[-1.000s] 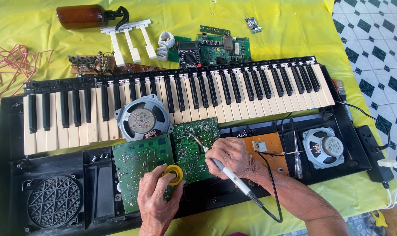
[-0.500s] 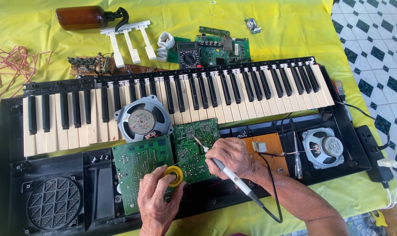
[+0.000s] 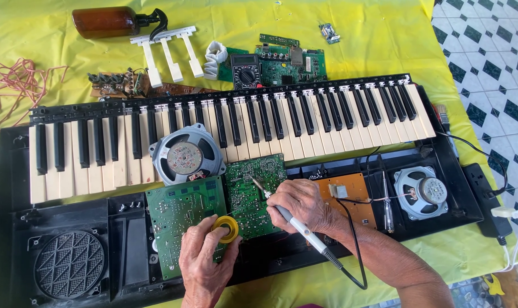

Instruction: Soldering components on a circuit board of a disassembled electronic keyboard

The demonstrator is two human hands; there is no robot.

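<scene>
An opened electronic keyboard (image 3: 225, 122) lies on a yellow cloth. My right hand (image 3: 304, 205) grips a soldering iron (image 3: 296, 225) like a pen, its tip resting on the green circuit board (image 3: 253, 191) in the open case. My left hand (image 3: 205, 259) holds a small yellow spool of solder (image 3: 226, 228) at the lower edge of that board, next to a second green board (image 3: 182, 219). A loose speaker (image 3: 186, 155) lies on the keys just above the boards.
Another speaker (image 3: 421, 191) and an orange board (image 3: 350, 197) sit in the case at right, a screwdriver (image 3: 387, 199) between them. At the back lie a brown bottle (image 3: 113, 21), loose white keys (image 3: 168, 51), a multimeter (image 3: 247, 69), circuit boards (image 3: 296, 60) and pink wire (image 3: 13, 85).
</scene>
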